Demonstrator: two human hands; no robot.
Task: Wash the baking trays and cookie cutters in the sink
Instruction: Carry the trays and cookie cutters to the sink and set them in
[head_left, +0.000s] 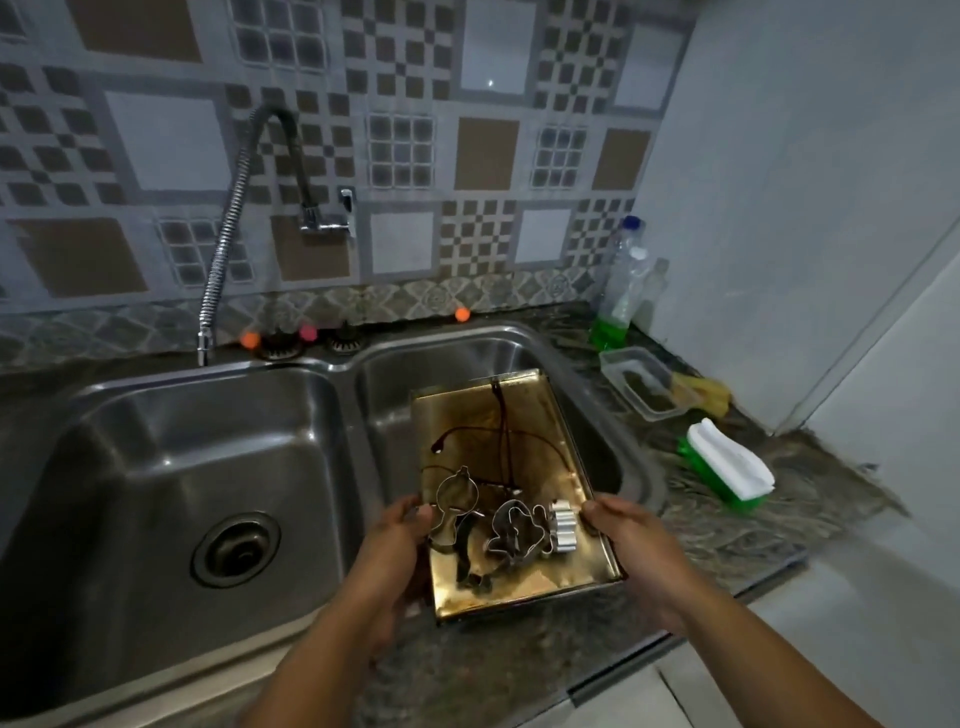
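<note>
Dirty baking tray (498, 415) held over the right basin of the double sink (332, 364), washing not yet begun.

The left hand (400, 551) gripped the tray's left edge, fingers curled round the rim, while the right hand (621, 540) held the right edge, thumb on top and its other fingers hidden beneath. The tray tilted across the basin's front edge, its far end over the bowl, smeared with dark brown streaks. Several metal cookie cutters (488, 525) lay bunched at its near end beside a small white cutter (563, 525). The faucet (205, 343) hung over the left basin with no water visible. A bottle of green dish soap (615, 317) and a green scrub brush (727, 467) stood untouched on the counter, so by this view all the scrubbing and rinsing remained.
</note>
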